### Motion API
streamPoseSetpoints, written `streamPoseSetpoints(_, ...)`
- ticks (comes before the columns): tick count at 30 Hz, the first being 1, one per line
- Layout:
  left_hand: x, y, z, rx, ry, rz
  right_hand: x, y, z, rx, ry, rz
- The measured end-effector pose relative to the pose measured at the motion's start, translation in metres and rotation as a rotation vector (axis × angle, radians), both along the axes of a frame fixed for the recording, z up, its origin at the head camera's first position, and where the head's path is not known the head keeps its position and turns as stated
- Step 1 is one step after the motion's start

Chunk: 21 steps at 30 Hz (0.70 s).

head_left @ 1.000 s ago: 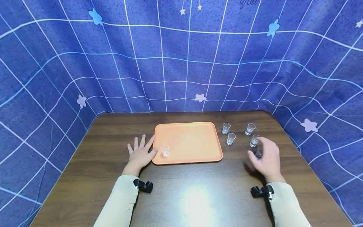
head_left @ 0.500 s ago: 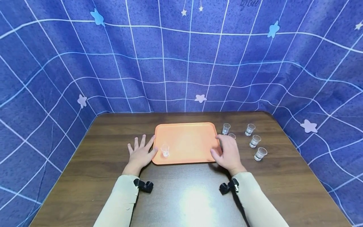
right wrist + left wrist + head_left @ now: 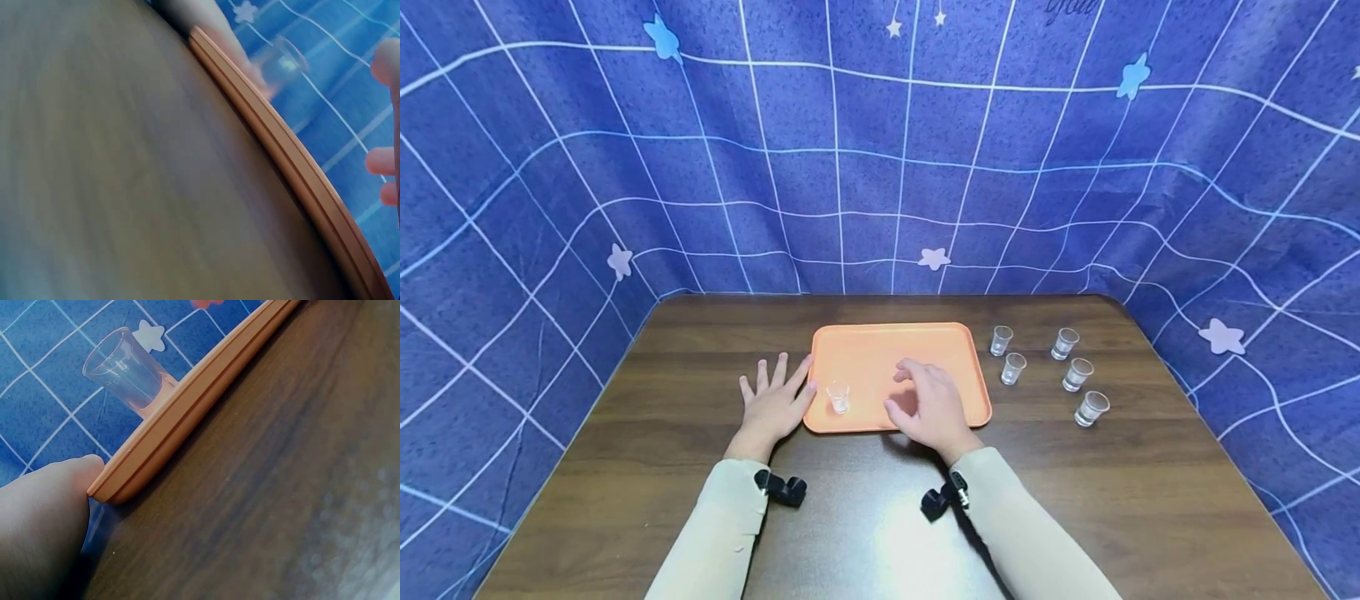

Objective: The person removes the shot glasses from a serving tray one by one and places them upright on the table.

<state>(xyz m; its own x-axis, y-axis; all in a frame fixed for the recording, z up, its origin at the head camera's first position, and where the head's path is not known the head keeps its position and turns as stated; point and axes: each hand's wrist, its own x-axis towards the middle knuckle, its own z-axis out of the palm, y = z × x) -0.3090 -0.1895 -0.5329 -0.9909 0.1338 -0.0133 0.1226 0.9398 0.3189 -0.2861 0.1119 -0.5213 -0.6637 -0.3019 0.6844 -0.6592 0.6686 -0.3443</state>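
My left hand [image 3: 772, 414] is spread beside the left edge of the orange tray [image 3: 887, 342], its thumb touching the rim. One clear shot glass [image 3: 838, 397] stands upright in the tray's front left corner; the left wrist view shows the glass [image 3: 131, 372] just above the rim, near my thumb [image 3: 81, 475]. Over the tray's right half hovers my right hand [image 3: 932, 408], fingers loosely bent, thumb apart and nothing held. In the right wrist view its fingertips [image 3: 381, 161] appear at the right edge, away from the blurred glass [image 3: 284, 62].
To the right of the tray several more shot glasses stand on the brown wooden table [image 3: 1150, 500], among them a near one [image 3: 1092, 409] and one by the tray [image 3: 1012, 368]. A blue curtain [image 3: 880, 167] hangs around the table's far and side edges.
My right hand has left the nearest glass on the right and swept left over the tray, carrying nothing. The left hand and the glass on the tray have stayed put.
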Motion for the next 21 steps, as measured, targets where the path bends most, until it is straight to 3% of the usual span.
streamPoseSetpoints(15, -0.001, -0.002, -0.001, -0.023, -0.004, 0.013, -0.007, -0.070, 0.003, 0.079, -0.147, 0.006)
streamPoseSetpoints(21, 0.000, 0.000, -0.001, -0.022, -0.006, 0.012, -0.009, -0.081, 0.002, 0.157, -0.128, -0.017)
